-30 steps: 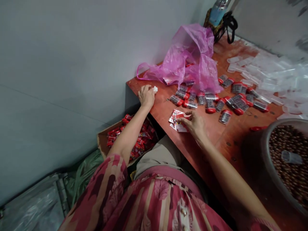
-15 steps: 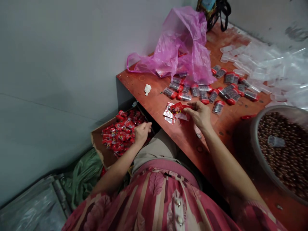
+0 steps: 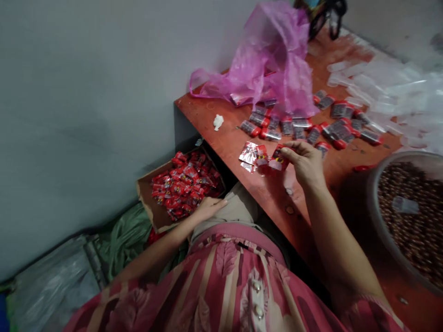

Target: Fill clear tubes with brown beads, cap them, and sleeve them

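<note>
My right hand [image 3: 306,162] is over the table, its thumb and fingers pinched on a small red printed plastic sachet [image 3: 277,159]. Just left of that lie more flat sachets [image 3: 249,154], some red and some silvery. My left hand [image 3: 212,207] rests on my thigh with its fingers stretched out and nothing in it. Beside it, below the table edge, a cardboard box [image 3: 147,196] holds a heap of red wrapped packs [image 3: 183,184]. Small clear jars with red lids [image 3: 341,131], filled with dark contents, lie scattered beyond my right hand.
A pink plastic bag [image 3: 270,69] slumps on the red table [image 3: 263,189]. Clear empty tubes [image 3: 391,97] are piled at the back right. A large tub [image 3: 372,198] of brown beads, with a small clear cup [image 3: 404,205] inside, stands at right. White scrap [image 3: 218,122] lies near the edge.
My left hand has moved down from the box's edge onto my thigh, its fingers now straightened. My right hand has drawn the red sachet slightly right, away from the others.
</note>
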The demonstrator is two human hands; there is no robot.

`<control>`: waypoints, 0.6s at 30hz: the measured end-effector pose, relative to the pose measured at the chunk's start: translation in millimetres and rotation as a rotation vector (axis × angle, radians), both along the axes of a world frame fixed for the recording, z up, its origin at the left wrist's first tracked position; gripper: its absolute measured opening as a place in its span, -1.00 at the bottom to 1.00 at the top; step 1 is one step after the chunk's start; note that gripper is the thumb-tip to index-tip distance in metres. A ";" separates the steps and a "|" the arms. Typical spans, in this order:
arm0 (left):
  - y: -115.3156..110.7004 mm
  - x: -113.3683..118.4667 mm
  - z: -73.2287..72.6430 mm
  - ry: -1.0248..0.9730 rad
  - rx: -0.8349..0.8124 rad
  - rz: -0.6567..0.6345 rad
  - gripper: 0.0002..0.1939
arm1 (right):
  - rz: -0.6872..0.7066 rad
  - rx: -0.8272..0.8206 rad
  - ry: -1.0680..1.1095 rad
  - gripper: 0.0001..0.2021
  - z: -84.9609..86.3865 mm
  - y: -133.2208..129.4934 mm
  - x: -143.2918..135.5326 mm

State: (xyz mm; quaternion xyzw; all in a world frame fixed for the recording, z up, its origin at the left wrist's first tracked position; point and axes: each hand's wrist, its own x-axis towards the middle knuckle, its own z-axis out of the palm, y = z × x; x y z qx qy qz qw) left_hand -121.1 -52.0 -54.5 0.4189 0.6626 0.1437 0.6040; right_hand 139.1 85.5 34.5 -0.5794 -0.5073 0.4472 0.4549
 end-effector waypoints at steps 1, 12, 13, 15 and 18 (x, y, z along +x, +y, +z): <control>2.1 -0.2 11.8 -0.079 0.075 0.015 -0.58 | 0.027 -0.008 0.026 -0.83 3.9 -4.5 -5.4; 101.5 52.2 81.2 -0.896 0.232 0.119 -0.54 | 0.116 0.092 0.027 -0.75 19.8 -25.1 -47.4; 101.3 57.7 79.7 -0.912 0.254 0.094 -0.57 | 0.109 0.087 0.018 -0.75 18.0 -25.0 -44.8; 100.0 64.7 75.2 -0.901 0.303 0.052 -0.63 | 0.086 0.085 0.008 -0.75 15.0 -25.2 -39.0; 99.1 67.9 68.1 -0.825 0.341 0.025 -0.65 | 0.057 0.081 -0.050 -0.76 12.7 -27.3 -32.8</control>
